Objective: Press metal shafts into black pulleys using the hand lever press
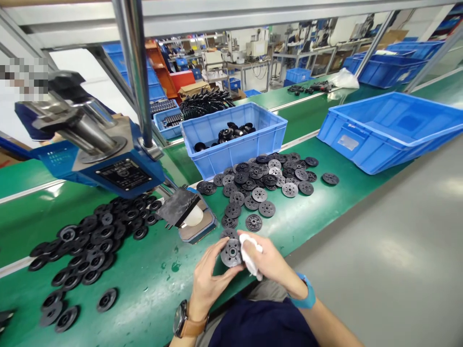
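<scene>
Between the thumb and fingers of my left hand [208,279] is a round black disc [231,252] with a centre hole and smaller holes around it, its flat face turned up toward me. My right hand [265,260] grips a crumpled white cloth [250,253] at the disc's right edge. The fingers of that hand are partly hidden by the cloth. Just beyond the held disc lies another dark disc [228,233]. A loose pile of similar discs [259,194] spreads over the green bench farther back, some face up and some ribbed side up.
A blue arbor press [123,168] stands on the left, near a metal block fixture [184,209]. Black ring-shaped parts [106,231] lie heaped on the green bench [144,289]. Behind the discs stands a blue bin [238,152] holding black parts; another blue bin [361,147] sits right.
</scene>
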Tool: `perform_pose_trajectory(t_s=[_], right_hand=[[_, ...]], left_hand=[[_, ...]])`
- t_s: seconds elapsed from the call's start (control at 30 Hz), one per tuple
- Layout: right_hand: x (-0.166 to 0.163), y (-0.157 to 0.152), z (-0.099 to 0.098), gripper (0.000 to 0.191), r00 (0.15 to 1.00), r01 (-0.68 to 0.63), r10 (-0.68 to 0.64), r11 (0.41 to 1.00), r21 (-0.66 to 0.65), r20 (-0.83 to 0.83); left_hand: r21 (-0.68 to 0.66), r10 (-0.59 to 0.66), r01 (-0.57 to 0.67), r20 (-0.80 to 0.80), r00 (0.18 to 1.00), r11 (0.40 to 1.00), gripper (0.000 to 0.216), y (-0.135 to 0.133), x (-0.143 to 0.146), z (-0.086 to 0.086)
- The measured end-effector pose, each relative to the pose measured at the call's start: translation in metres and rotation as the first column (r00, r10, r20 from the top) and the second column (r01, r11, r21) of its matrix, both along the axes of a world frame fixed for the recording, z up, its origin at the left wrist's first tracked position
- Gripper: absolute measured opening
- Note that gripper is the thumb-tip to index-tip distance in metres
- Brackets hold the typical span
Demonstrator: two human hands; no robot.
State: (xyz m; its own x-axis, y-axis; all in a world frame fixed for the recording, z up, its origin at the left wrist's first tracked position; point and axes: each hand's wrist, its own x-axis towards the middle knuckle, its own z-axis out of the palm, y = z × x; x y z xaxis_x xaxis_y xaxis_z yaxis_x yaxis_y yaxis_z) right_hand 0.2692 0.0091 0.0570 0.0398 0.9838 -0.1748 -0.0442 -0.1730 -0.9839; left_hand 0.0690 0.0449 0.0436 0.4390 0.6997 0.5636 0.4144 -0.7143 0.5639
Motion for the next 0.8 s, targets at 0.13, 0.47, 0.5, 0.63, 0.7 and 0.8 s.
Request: perform_pose_trajectory(t_s=[0.13, 0.47, 0.5, 0.63, 0.7, 0.8], right_hand=[[-0.011, 0.000, -0.001, 0.025, 0.972, -0.062, 0.038, 0.993, 0.099, 0.231], [-0.007, 0.005, -0.007, 0.027, 0.973, -0.160, 0.150, 0.986, 0.044, 0.178], [-0.007, 0.005, -0.007, 0.035, 0.971, -0.182, 0.176, 0.983, 0.023, 0.162], [-0.008, 0.008, -0.006, 0.036, 0.960, -0.163, 0.167, 0.986, -0.038, 0.226], [-0.008, 0.009, -0.005, 0.029, 0.938, -0.149, 0.140, 0.989, 0.005, 0.316], [-0.007, 0.011, -0.005, 0.029, 0.899, -0.146, 0.088, 0.984, 0.105, 0.428]], left_hand=[[0.002, -0.065, 0.066, -0.038, 0.997, 0.998, 0.062, 0.000, 0.001, 0.001], [0.071, -0.100, 0.107, -0.096, 0.990, 0.992, 0.069, 0.006, -0.003, 0.008], [0.073, -0.107, 0.115, -0.107, 0.988, 0.991, 0.069, 0.007, -0.003, 0.009], [0.078, -0.128, 0.139, -0.139, 0.982, 0.987, 0.070, 0.009, -0.004, 0.011], [0.082, -0.122, 0.133, -0.132, 0.984, 0.988, 0.071, 0.009, -0.004, 0.011], [0.086, -0.117, 0.128, -0.120, 0.986, 0.988, 0.076, 0.007, -0.003, 0.010]])
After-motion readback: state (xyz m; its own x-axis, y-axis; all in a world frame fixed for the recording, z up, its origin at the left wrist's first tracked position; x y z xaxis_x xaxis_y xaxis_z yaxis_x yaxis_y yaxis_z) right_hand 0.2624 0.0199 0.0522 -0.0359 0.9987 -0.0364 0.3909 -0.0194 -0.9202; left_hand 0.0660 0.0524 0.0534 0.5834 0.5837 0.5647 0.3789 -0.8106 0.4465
